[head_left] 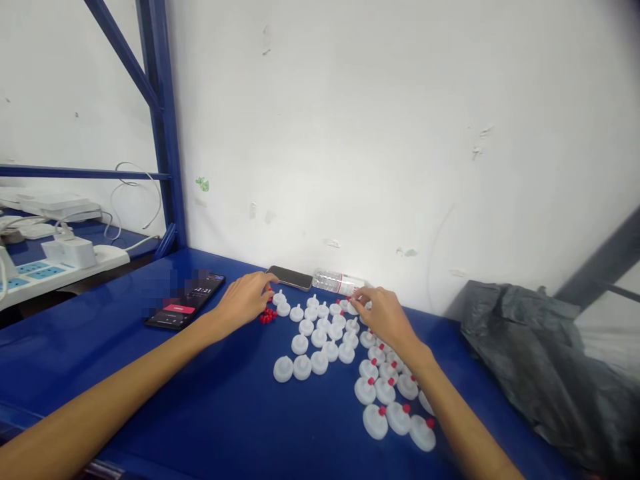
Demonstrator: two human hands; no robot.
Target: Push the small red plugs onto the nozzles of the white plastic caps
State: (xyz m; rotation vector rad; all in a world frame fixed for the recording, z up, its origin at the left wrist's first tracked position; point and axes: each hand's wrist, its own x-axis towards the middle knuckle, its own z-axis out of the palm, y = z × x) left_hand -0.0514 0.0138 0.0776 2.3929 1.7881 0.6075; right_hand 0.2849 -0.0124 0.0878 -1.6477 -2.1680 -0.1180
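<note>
My left hand (247,298) is at the back of the blue table, its fingers curled down at a small pile of red caps (268,316). Red shows right at its fingertips. My right hand (384,312) has thumb and forefinger pinched together over the back rows of white round pieces; what lies between the fingertips is too small to make out. White round pieces with bare upright nozzles (302,367) stand in the middle. To the right, partly hidden by my right forearm, are several white pieces with red caps on their nozzles (375,421).
A lit phone (187,303) lies left of my left hand. Against the wall are a dark phone (291,277) and a clear plastic bottle (330,281) on its side. A dark plastic bag (525,353) slumps at right. A power strip (65,273) and blue frame post (167,127) stand left.
</note>
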